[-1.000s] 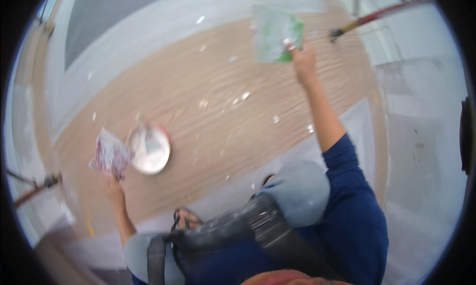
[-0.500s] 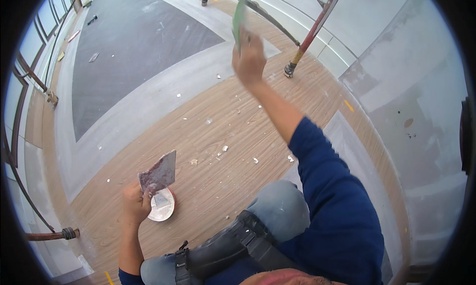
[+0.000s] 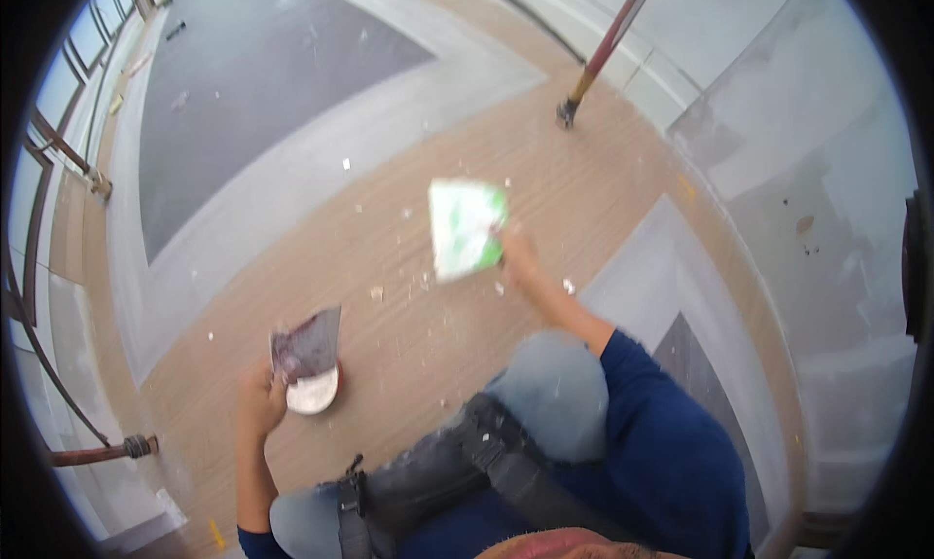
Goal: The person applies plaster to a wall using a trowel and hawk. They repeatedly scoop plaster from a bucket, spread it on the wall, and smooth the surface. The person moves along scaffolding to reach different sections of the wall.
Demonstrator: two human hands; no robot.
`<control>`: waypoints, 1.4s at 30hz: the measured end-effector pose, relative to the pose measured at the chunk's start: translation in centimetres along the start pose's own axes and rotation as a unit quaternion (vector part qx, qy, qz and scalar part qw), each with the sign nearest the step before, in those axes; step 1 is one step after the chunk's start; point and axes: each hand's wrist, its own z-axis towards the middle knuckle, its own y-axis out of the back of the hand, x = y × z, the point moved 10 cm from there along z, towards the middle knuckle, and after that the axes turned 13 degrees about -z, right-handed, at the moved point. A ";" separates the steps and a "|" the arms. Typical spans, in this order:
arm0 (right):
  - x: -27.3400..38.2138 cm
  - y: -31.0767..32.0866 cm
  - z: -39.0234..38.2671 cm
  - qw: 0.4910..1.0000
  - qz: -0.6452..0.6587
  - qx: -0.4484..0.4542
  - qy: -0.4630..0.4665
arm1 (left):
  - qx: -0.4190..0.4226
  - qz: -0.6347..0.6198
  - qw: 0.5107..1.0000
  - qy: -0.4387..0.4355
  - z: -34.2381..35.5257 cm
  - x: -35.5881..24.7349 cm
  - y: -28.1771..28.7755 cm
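- The right hand (image 3: 519, 252) is closed on the handle edge of a broad green trowel blade (image 3: 467, 228), smeared white, held out flat over the wooden floor (image 3: 545, 180).
- The left hand (image 3: 259, 398) grips a smaller scraper blade (image 3: 307, 343), dark and crusted with pale filler, tilted up from the fist.
- A round white tub (image 3: 313, 392) of filler sits on the wooden floor just beside the left hand, touching the lower edge of the scraper blade in this view; whether the hand also holds it cannot be told.
- The green trowel blade is up and to the right of the white tub, well apart from it.
- The person's knee in grey trousers (image 3: 555, 403), with a black strapped knee pad (image 3: 467, 462), lies right of and below the tub.
- White flecks (image 3: 377, 292) of dried filler dot the wooden floor between the tub and the trowel.
- A red scaffold pole (image 3: 603, 48) stands on the floor far above and right of the tub.
- A grey plastered wall (image 3: 817, 199) fills the far right, well beyond the trowel.
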 end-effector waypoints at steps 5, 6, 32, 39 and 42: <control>15.5 12.8 5.4 0.950 0.123 -0.202 0.202 | -0.074 0.010 0.993 -0.096 2.6 0.5 1.1; 18.9 15.8 4.1 0.917 0.118 -0.247 0.290 | -0.090 -0.010 0.995 -0.030 3.4 2.3 1.8; -5.2 8.6 36.2 0.918 -0.395 -0.042 0.003 | -0.202 -0.044 0.974 0.092 5.4 8.8 2.1; -1.6 15.8 28.2 0.966 -0.184 -0.166 0.072 | -0.160 0.050 0.986 0.023 9.4 7.5 -0.3; 1.3 23.0 24.4 0.866 -0.419 -0.238 0.132 | -0.156 0.041 0.985 0.066 9.0 10.9 0.1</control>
